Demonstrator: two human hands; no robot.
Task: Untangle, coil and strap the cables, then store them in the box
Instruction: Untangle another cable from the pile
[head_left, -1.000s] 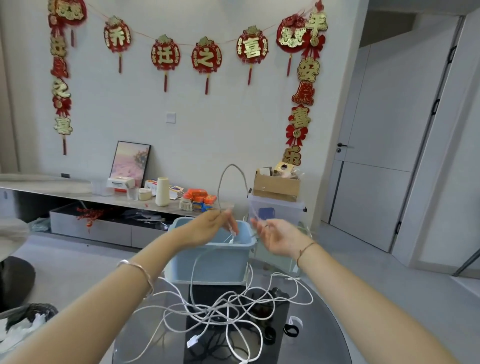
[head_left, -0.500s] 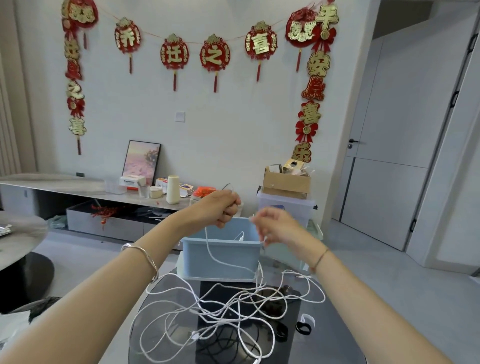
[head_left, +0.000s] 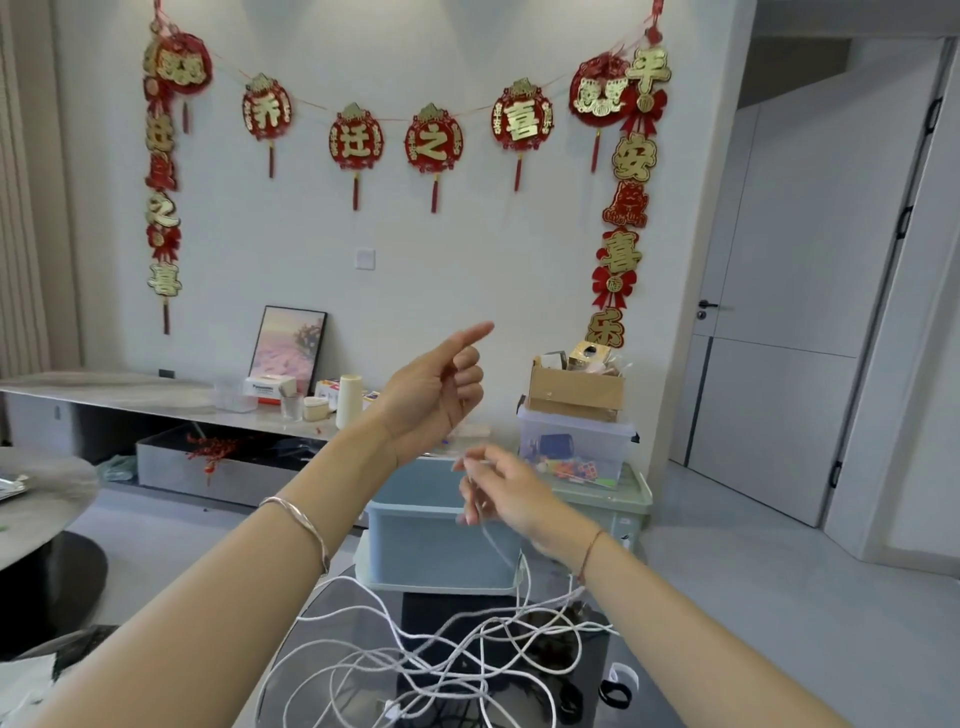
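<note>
I am looking out from the head camera at a pale wall (head_left: 467, 270) hung with red and gold paper ornaments. Below it, closest to me, is a dark round glass table (head_left: 322, 639).

At the table's far edge sits the blue box (head_left: 431, 551), open top upward. My guess is that it sits there so finished coils can be dropped in with a short reach.

In front of the box the white cables (head_left: 447, 660) lie in a loose heap. The loops cross each other and spread wider from left to right than from front to back. None is coiled or strapped yet.

Both forearms reach over the heap. The left hand (head_left: 431, 395) is raised above the box with its palm turned towards me. Its index finger is stretched up and to the right and the other fingers are curled in. I cannot tell whether a cable runs through it.

The right hand (head_left: 509, 493) is lower, in front of the box rim and blurred. Its thumb and fingertips seem to pinch the lifted strand (head_left: 485, 525).

That strand is nearly upright. It drops from the fingers, leans down and right past the box's front right corner, and joins the heap. I think it is held high so its own weight pulls it free of the tangle.

Black strap loops (head_left: 615, 693) lie on the table right of the heap, untouched
</note>
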